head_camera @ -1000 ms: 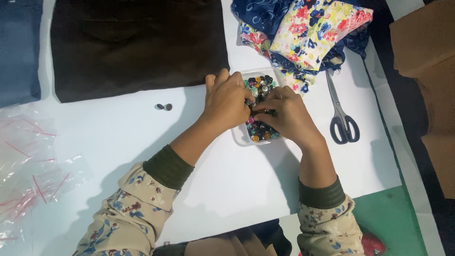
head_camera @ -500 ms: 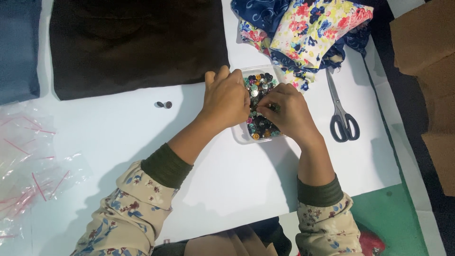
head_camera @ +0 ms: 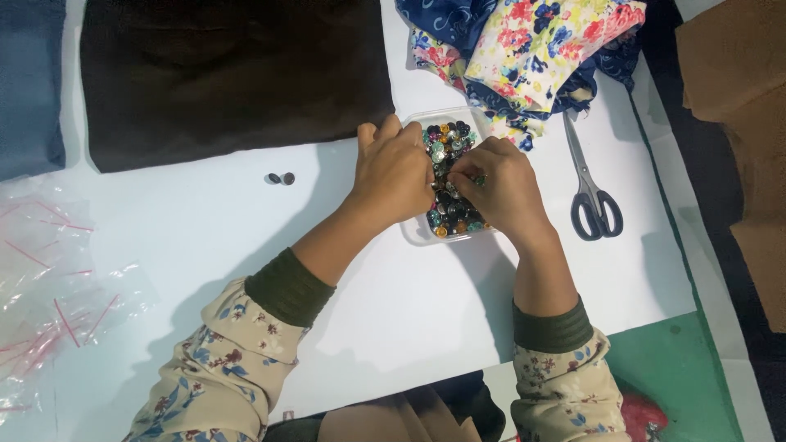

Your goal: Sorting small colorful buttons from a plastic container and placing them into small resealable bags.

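A clear plastic tray (head_camera: pixel 419 236) full of mixed coloured buttons (head_camera: pixel 449 139) sits on the white table sheet (head_camera: pixel 246 245). Both my hands are over it. My left hand (head_camera: pixel 395 173) covers the tray's left side, fingers curled down into the buttons. My right hand (head_camera: pixel 501 190) rests on the tray's right side, fingertips pinched together at the buttons in the middle. What the fingertips grip is too small to make out. Two small dark buttons (head_camera: pixel 281 178) lie loose on the sheet to the left of the tray.
A dark brown folded cloth (head_camera: pixel 229 74) lies at the back, blue denim (head_camera: pixel 29 82) at far left. Floral fabric pieces (head_camera: pixel 540 49) are heaped at back right. Black-handled scissors (head_camera: pixel 591 188) lie right of the tray. Clear plastic bags (head_camera: pixel 49 286) sit at left. Cardboard (head_camera: pixel 737 82) stands at right.
My hands have stayed over the tray, with only small finger movements among the buttons. Nothing else has moved.
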